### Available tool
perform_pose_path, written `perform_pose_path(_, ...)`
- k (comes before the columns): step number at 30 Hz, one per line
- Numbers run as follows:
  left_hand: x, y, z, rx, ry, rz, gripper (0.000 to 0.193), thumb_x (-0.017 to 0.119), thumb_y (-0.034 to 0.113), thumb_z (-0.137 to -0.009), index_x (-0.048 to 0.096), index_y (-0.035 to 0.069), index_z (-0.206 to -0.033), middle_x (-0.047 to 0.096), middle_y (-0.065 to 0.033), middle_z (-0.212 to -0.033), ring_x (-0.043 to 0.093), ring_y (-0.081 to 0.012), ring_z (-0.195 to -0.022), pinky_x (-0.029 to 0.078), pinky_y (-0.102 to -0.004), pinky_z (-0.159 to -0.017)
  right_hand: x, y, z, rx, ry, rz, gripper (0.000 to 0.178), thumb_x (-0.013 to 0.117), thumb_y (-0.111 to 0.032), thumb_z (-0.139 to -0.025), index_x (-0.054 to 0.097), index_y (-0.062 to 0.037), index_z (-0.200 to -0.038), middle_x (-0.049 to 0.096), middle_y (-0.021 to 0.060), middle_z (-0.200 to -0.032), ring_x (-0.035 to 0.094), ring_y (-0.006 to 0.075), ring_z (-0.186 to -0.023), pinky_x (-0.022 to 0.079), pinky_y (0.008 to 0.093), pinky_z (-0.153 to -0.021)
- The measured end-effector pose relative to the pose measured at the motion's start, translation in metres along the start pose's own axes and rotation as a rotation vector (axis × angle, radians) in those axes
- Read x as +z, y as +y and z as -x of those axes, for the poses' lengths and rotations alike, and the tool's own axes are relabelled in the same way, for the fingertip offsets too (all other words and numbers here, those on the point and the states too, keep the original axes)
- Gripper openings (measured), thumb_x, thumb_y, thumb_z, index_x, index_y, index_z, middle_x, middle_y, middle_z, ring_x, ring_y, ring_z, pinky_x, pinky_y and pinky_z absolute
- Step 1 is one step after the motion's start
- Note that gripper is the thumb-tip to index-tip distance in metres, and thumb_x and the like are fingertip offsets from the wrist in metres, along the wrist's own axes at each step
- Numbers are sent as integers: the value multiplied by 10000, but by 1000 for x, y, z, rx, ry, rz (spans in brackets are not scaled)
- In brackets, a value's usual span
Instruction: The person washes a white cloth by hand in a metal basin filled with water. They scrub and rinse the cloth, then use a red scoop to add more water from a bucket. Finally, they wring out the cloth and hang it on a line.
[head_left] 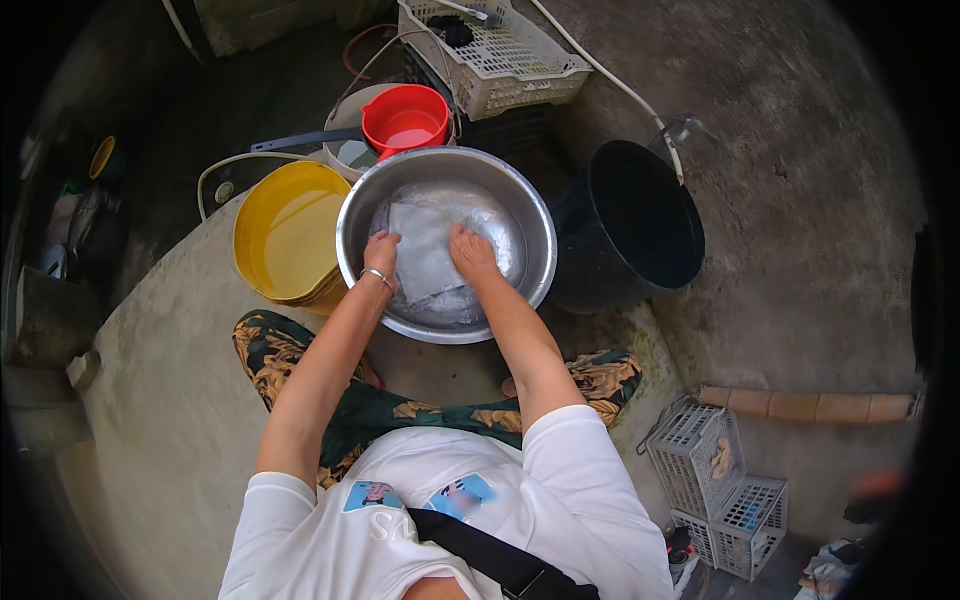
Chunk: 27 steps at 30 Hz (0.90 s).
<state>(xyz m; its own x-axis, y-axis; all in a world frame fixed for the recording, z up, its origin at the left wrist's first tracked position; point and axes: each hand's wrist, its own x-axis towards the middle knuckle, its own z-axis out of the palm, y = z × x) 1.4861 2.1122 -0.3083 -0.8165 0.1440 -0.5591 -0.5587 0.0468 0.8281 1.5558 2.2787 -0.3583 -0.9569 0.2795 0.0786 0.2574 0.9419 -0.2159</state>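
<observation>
A wide metal basin [545, 250] holds what looks like shallow water. Inside it lies a thin, pale, translucent sheet [425, 245]; whether it is cloth or plastic I cannot make out. On the sheet's left edge my left hand [380, 255] is closed, with a bracelet at its wrist. My right hand [472, 252] has its fingers curled in on the sheet's upper right part. Both forearms reach over the basin's near rim, and the fingertips are partly hidden.
Left of the basin stands a yellow bucket [290, 235] of liquid; to the right, a large black bucket [645, 220]. Behind are a red dipper [405, 118] over a pale bucket [345, 130], a plastic crate [500, 60] and a hose [610, 75]. Grey crates [700, 450] stand at lower right.
</observation>
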Motion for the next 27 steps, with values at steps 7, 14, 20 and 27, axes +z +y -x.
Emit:
perform_pose_path(7,14,28,79,-745,-325,694,631,402,450,-886,278,-12,-1296,368,-225,-1244,399,-313,-1170,342,-564,-929,-73,-27,-12,231,73,-626,357,541,-336,-792,535,10,-881,588,262,-822,563,424,-800,431,476,-687)
perform_pose_path(14,22,36,77,-571,-627,654,656,374,553,-867,375,-6,-1209,474,-141,-1177,490,-266,-1075,406,-422,-920,-154,-80,28,64,157,-1056,309,611,-223,-772,529,22,-604,514,111,-531,459,137,-495,385,298,-500)
perform_pose_path(20,0,-39,-31,-297,-893,499,410,461,452,-870,509,83,-1041,576,-46,-990,542,-185,-919,460,-381,-756,-159,-97,57,-468,178,-953,226,622,-187,-751,569,-10,-620,548,128,-560,541,236,-502,406,322,-480)
perform_pose_path(27,9,47,75,-489,-716,456,355,492,478,-847,529,166,-1014,577,-7,-935,539,-138,-894,450,-317,-696,-187,-87,31,-20,495,-1162,333,629,-177,-776,487,2,-534,463,45,-463,383,71,-448,335,292,-419)
